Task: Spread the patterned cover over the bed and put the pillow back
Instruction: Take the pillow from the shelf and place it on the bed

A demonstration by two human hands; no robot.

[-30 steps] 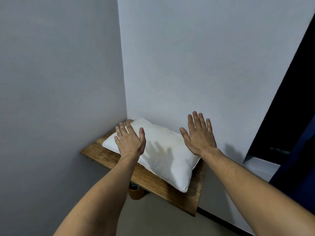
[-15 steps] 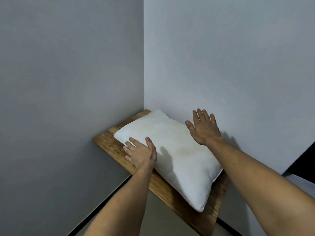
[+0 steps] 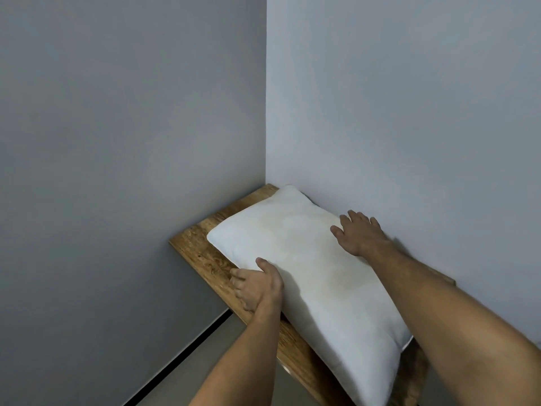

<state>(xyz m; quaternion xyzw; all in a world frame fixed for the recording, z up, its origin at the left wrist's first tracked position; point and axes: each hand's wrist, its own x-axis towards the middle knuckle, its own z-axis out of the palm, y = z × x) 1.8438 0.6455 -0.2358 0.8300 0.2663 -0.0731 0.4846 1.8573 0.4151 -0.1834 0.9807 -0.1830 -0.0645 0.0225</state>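
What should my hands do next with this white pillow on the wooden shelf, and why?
Probably curl the right hand round the far edge of the white pillow, then lift. The left hand grips the near edge, thumb on top, but the right hand only rests flat on the pillow near the wall, and the pillow lies flat on the wooden shelf.

A wooden shelf (image 3: 202,253) sits in the far corner. One white pillow (image 3: 307,259) lies directly on it, with bare wood showing along the left and near edges.
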